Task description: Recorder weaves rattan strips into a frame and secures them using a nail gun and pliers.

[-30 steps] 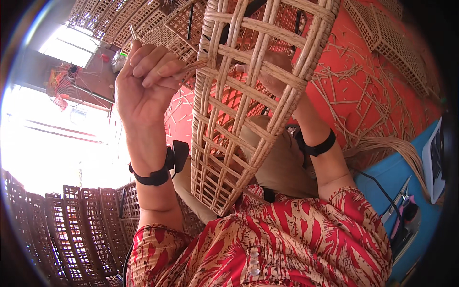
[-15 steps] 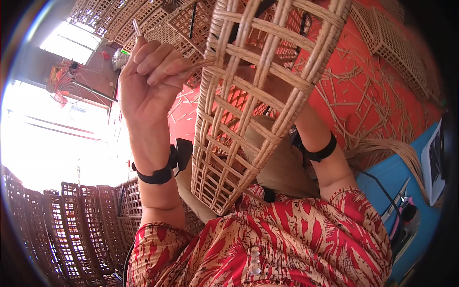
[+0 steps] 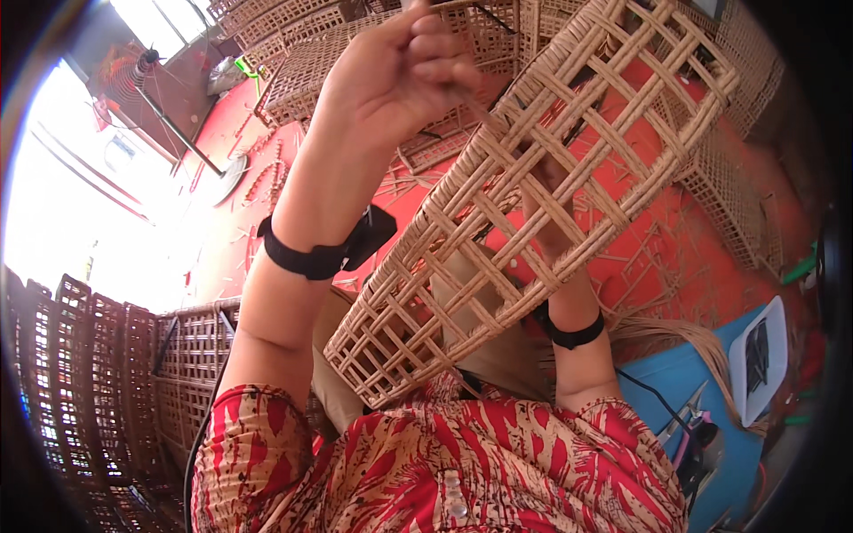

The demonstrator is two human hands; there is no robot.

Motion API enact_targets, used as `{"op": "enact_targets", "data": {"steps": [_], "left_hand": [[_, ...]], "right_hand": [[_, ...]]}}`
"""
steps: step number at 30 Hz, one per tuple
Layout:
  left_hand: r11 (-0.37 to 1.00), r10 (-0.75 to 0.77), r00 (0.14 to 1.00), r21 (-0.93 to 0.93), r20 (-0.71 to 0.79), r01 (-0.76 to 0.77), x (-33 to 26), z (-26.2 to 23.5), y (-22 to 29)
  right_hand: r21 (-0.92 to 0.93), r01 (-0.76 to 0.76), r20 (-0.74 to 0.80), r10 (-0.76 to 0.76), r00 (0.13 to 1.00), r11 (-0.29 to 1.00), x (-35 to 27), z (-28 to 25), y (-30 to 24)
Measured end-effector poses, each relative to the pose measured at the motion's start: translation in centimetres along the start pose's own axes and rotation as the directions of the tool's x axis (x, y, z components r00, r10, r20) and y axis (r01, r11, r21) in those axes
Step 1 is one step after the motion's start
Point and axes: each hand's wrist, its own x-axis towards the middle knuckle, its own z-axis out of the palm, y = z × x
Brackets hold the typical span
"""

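A woven wicker basket (image 3: pixel 458 178) with an open lattice is held up at a slant before me, its lower end near my lap. My left hand (image 3: pixel 400 84) is above its wrapped left edge, fingers curled tight around a thin wicker strand (image 3: pixel 481 110) that runs into that edge. The top of this hand is cut off by the picture's edge. Behind the lattice, my right hand (image 3: pixel 553 173) shows only in part through the gaps; its fingers are hidden. Black straps circle both forearms.
Brown finished baskets (image 3: pixel 80 373) stand stacked at the left, and more woven baskets (image 3: pixel 329 67) lie at the back. Wicker scraps litter the red floor (image 3: pixel 400 213). At the right, a blue surface (image 3: pixel 657 382) bears tools, a white tray (image 3: pixel 758 364) and a strand bundle (image 3: pixel 702 342).
My left hand has moved up and to the right. The basket has tilted further, its upper end swinging right. The view has shifted too. The pale, thin tip above my left hand no longer shows.
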Motion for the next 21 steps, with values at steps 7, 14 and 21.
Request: {"op": "enact_targets", "data": {"steps": [7,14,21], "left_hand": [[0.996,-0.016,1.0,-0.088,-0.023,0.014,3.9,-1.8,-0.9],[0.996,-0.075,0.984,-0.054,-0.163,0.067,3.5,-6.0,-2.5],[0.999,-0.007,0.981,-0.05,-0.194,-0.002,5.4,-7.2,-2.5]], "right_hand": [[0.039,-0.042,-0.096,0.046,0.994,0.998,-0.9,-0.2,-0.6],[0.294,-0.122,-0.215,0.19,0.958,0.948,0.2,-1.1,0.6],[0.552,-0.103,-0.291,0.307,0.906,0.828,-8.4,3.3,-5.1]]}}
